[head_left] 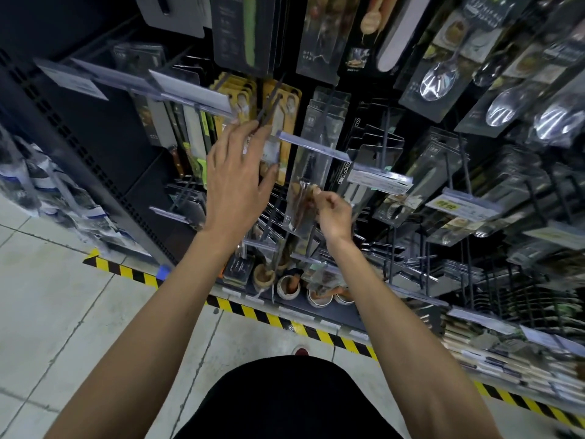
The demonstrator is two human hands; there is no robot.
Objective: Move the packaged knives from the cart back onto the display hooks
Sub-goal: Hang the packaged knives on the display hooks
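A knife in a clear plastic pack (308, 172) hangs in front of the display wall, dark blade up and brown handle down. My right hand (332, 212) pinches the pack near the knife's handle at its lower right edge. My left hand (235, 179) reaches up to the left of it, fingers spread, fingertips touching the dark metal display hook (269, 106) in front of the yellow-carded packs (285, 103). More clear packs of the same kind (329, 103) hang on the hook behind the held one. The cart is not in view.
Hooks full of packaged utensils crowd the wall: spoons (440, 77) at upper right, dark knife packs (376, 153) to the right, price-tag holders (380, 179) sticking out. Small mortars (288, 286) stand on the bottom shelf. Yellow-black tape (259, 315) marks the floor edge.
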